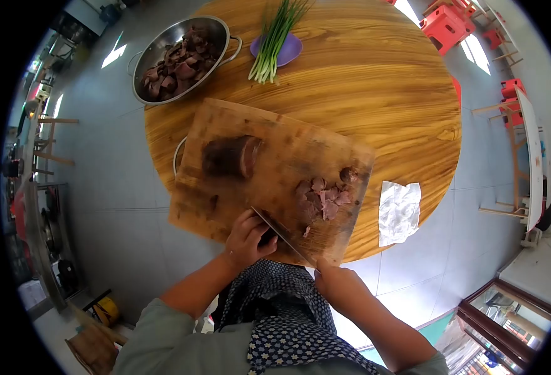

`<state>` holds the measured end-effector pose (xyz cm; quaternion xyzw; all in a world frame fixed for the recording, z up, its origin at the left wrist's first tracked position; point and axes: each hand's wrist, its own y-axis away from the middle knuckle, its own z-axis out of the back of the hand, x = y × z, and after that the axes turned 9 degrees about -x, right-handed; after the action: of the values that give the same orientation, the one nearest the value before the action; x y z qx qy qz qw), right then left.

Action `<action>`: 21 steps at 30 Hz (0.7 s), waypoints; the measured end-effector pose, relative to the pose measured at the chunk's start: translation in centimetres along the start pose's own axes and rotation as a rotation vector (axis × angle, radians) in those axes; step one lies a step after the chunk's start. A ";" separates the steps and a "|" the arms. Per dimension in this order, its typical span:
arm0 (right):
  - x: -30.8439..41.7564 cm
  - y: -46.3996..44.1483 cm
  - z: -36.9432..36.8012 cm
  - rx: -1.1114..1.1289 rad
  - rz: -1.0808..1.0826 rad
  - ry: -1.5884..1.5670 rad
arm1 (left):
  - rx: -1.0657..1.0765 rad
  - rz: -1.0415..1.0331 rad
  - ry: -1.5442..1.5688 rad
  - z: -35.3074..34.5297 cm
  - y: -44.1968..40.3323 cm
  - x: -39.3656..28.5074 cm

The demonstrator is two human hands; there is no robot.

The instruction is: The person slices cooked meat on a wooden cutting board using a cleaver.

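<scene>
Right hand [340, 286]: grip closed round knife [286, 239]. Left hand [247, 239]: grip steadying chunk [267, 236] on board [288, 156], beside blade. Slices [330, 209] heaped right; block [227, 156] not yet sliced; bowl [158, 51] holds many cut pieces [178, 67].

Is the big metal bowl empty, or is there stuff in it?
Not empty: a heap of dark brown chunks sits inside the metal bowl.
</scene>
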<state>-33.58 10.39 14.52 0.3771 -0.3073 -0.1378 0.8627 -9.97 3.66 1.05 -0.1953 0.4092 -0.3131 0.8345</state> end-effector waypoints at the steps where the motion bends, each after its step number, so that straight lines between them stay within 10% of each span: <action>1: 0.2 -0.7 0.0 -0.020 0.050 0.002 | -0.013 0.003 -0.002 0.2 -0.1 0.1; 21: 0.1 0.0 -2.5 -0.194 0.185 0.005 | -0.010 0.007 0.027 0.5 0.0 0.6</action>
<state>-31.96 11.80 13.27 0.2624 -0.3238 -0.0859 0.9049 -9.28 3.25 0.99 -0.1939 0.4228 -0.3108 0.8289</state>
